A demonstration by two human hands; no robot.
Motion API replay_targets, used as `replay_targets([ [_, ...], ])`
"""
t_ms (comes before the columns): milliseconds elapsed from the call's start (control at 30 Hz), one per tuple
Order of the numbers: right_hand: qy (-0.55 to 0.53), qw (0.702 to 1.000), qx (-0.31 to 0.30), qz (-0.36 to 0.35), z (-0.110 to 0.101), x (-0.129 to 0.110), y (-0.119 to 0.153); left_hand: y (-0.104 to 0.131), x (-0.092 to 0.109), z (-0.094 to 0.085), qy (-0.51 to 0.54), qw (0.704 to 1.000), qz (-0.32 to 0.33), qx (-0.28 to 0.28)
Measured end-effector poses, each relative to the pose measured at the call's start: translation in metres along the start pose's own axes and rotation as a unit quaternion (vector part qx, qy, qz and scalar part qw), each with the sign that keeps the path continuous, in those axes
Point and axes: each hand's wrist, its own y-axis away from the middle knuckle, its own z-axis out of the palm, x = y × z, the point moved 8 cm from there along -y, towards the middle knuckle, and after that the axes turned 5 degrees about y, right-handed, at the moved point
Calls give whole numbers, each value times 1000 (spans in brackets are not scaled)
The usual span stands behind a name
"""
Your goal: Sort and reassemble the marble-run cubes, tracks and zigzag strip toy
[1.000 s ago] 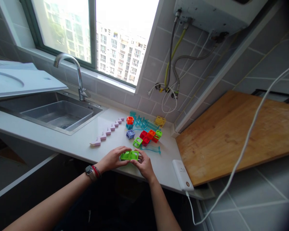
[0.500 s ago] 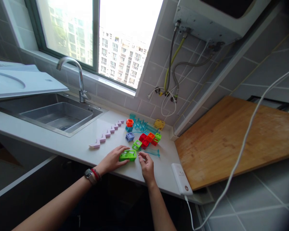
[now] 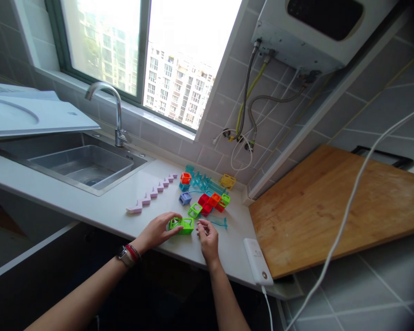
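My left hand (image 3: pixel 162 230) grips the left part of a green openwork block piece (image 3: pixel 186 226) near the counter's front edge. Just right of that piece is my right hand (image 3: pixel 207 236), its fingers curled together; whether something small is between them is hidden. Beyond the hands lie a smaller green cube (image 3: pixel 195 210), a blue-violet cube (image 3: pixel 185 198), and red blocks (image 3: pixel 205 202) touching an orange one (image 3: pixel 214 199). An orange-red cube (image 3: pixel 185 178) sits on a teal one. A teal strip (image 3: pixel 219 222) lies behind my right hand.
A lilac zigzag strip (image 3: pixel 153 193) lies left of the blocks, teal pieces (image 3: pixel 202 180) and a yellow block (image 3: pixel 227 181) behind. The sink (image 3: pixel 86 161) is at left. A white power bank (image 3: pixel 258 261) with a cable and a wooden board (image 3: pixel 331 211) are at right.
The view has shifted slightly. My left hand has moved a little left along the green piece, uncovering more of it. My right hand stays beside it, fingers curled.
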Motion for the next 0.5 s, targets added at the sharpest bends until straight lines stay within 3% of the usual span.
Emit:
replay_targets([
  [100,95,993,24,-64,-2,-13,-18,0,0,-1,-1,1000,-2,3],
  [233,235,961,28,-140,10,-21,-39,1,1,0,-4,1000,4,7],
  [500,353,918,54,-172,19,-18,-37,1,0,1,-9,1000,-6,0],
])
